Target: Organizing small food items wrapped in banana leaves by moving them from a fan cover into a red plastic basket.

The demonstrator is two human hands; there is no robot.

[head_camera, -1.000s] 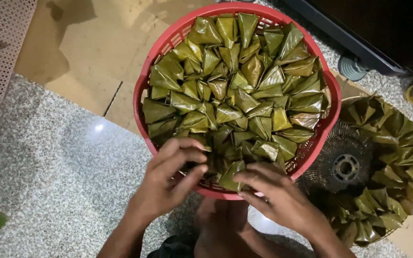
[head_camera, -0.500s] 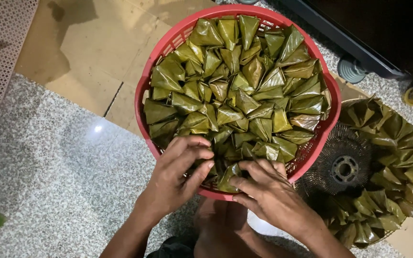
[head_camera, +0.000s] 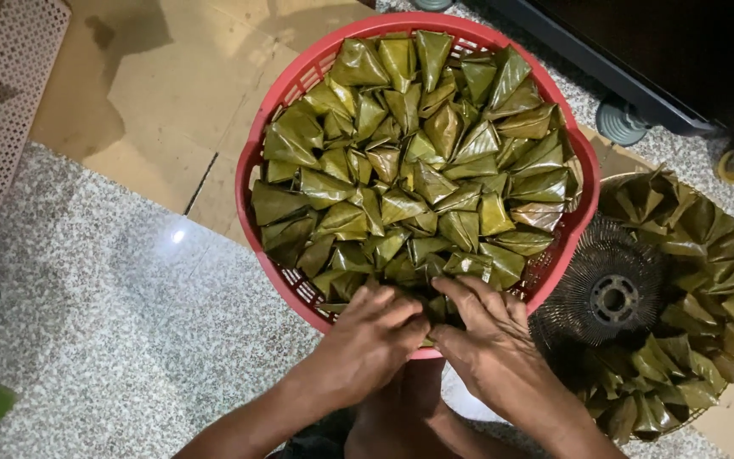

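Note:
A round red plastic basket (head_camera: 275, 117) sits on the floor, filled with several green leaf-wrapped triangular parcels (head_camera: 422, 161) packed point-up. My left hand (head_camera: 373, 333) and my right hand (head_camera: 488, 334) rest side by side at the basket's near rim. Their fingers press down together on one leaf parcel (head_camera: 440, 308) at that edge, which they mostly hide. My knee shows below the hands.
To the right lies a round wire tray (head_camera: 612, 297) with a dark hub, ringed by more leaf parcels (head_camera: 698, 246). A pale perforated crate (head_camera: 10, 93) stands at the upper left. Dark furniture on castors (head_camera: 620, 123) is at the upper right. The floor is speckled stone and tan tile.
Both hands have closed in toward each other at the basket's near rim and now cover the parcel more tightly. The basket and tray have not moved.

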